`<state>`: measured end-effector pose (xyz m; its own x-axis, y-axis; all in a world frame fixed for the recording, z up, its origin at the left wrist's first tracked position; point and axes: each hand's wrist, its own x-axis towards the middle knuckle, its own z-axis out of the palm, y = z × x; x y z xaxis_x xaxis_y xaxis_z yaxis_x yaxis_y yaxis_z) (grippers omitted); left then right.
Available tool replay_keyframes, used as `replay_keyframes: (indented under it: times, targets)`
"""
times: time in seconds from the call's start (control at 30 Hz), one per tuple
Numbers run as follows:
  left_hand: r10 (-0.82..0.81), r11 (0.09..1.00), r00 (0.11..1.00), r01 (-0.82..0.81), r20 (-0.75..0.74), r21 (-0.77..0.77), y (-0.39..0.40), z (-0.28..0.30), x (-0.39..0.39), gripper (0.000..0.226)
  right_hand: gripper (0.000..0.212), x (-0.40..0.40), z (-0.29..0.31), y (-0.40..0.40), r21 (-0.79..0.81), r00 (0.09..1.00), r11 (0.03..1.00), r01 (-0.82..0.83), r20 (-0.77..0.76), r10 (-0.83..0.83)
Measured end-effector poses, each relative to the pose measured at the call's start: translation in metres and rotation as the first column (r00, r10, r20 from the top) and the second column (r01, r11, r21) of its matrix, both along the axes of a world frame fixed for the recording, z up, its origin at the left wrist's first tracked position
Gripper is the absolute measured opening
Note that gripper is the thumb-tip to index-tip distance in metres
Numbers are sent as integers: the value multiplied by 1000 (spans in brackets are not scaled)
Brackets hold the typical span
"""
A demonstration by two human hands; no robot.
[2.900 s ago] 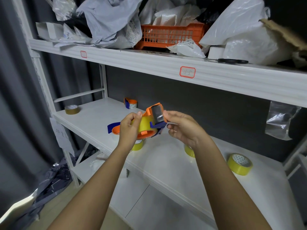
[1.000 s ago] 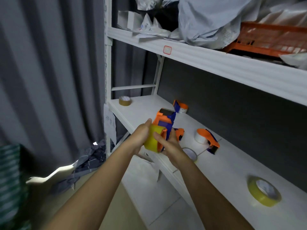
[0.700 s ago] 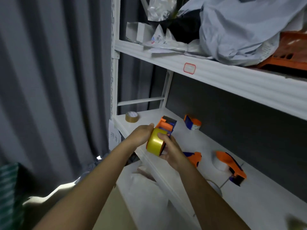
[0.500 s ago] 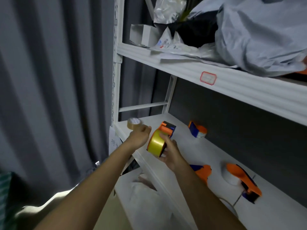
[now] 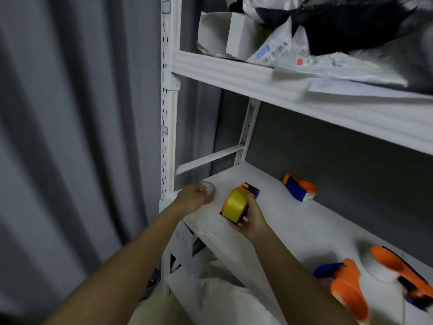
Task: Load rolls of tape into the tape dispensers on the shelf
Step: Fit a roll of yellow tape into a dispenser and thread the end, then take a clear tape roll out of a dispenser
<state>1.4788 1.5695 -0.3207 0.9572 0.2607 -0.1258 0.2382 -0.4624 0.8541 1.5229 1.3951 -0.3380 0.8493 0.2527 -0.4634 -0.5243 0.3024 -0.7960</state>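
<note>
At the shelf's [image 5: 276, 221] left end, left hand [image 5: 195, 198] is leaving the loaded dispenser [image 5: 239, 204], now clamped in the right hand [image 5: 249, 219] alone, and closing on the spare tape roll [image 5: 208, 187] — next load starting, likely.

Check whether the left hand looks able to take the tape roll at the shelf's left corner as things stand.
Probably yes: the left hand holds nothing else and already reaches over the small tape roll at the shelf corner, nothing between them. Whether its fingers grip it yet is hidden.

Glossy yellow tape roll [image 5: 235, 204], matt white shelf [image 5: 293, 221], orange plastic dispenser [image 5: 349, 290], grey cloth curtain [image 5: 70, 137]
</note>
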Motion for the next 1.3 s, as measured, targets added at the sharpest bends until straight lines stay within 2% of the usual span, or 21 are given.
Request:
replay_keyframes:
  times: [0.1, 0.13, 0.23, 0.33, 0.47, 0.53, 0.63, 0.73, 0.9, 1.0, 1.07, 1.23, 1.3]
  targets:
    - [-53, 998, 998, 55, -27, 44, 32, 7, 16, 36, 52, 17, -9, 29, 38, 995, 994, 101, -29, -100]
    - [-52, 996, 999, 52, -8, 66, 42, 5, 23, 32, 51, 22, -12, 37, 46, 991, 990, 133, -30, -132]
    - [-101, 989, 995, 99, 18, 108, 62, -6, 44, 29, 49, 35, -26, 52, 47, 974, 973, 225, -42, -223]
    - [-191, 953, 981, 187, -3, 238, 72, -15, 58, 33, 53, 47, -35, 58, -20, 953, 955, 297, -61, -297]
    - [-270, 916, 963, 257, -2, 309, 88, -19, 78, 31, 43, 70, -25, 76, -140, 932, 923, 359, 2, -362]
    - [-286, 899, 958, 260, 25, 352, 98, -20, 88, 28, 51, 89, -19, 90, -237, 926, 896, 376, 68, -370]
    - [-324, 872, 942, 263, 84, 414, 109, -18, 96, 24, 64, 117, -17, 105, -329, 923, 863, 384, 122, -364]
    - [-385, 839, 921, 326, 51, 435, 118, -19, 110, 22, 60, 141, -19, 118, -364, 941, 868, 338, 133, -311]
    - [-459, 793, 888, 422, -23, 440, 122, -23, 142, 21, 50, 172, -31, 135, -431, 979, 883, 186, 157, -130]
    - [-485, 787, 873, 458, -44, 414, 120, -26, 154, 22, 54, 181, -41, 138, -446, 989, 888, 113, 133, -60]
    - [-496, 794, 867, 474, -45, 380, 120, -28, 159, 23, 58, 183, -43, 137, -438, 992, 893, 104, 114, -60]
    - [-533, 772, 845, 507, -42, 383, 121, -30, 162, 24, 46, 180, -38, 142, -401, 987, 906, 133, 139, -83]
    - [-548, 755, 835, 518, -46, 402, 121, -32, 163, 21, 52, 178, -38, 144, -506, 982, 847, 165, 163, -94]
